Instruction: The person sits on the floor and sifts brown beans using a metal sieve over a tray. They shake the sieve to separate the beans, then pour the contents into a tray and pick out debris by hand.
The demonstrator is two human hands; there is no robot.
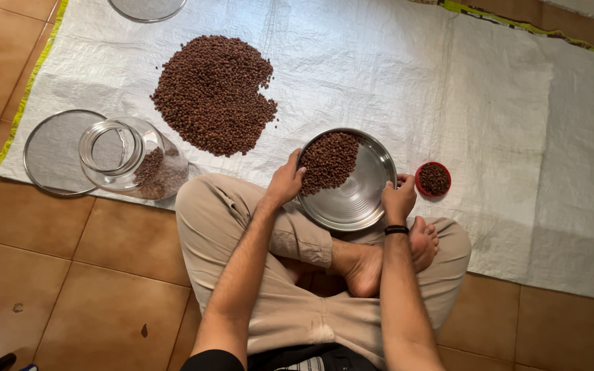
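Currently, I note left hand (284, 184) and right hand (398, 199) both grasping rim of round steel plate (362, 199), held over lap, tilted so small brown pulses (328, 161) gather at far-left edge; small red bowl (434, 179) just beside.

Single head-worn view, looking steeply down over crossed legs (324, 275) onto white sheet (448, 103) and tiled floor (70, 275); near, at arm's reach.

shiny steel plate (359, 199), clear glass jar (132, 158), woven plastic sheet (448, 89), glossy tile floor (36, 275).
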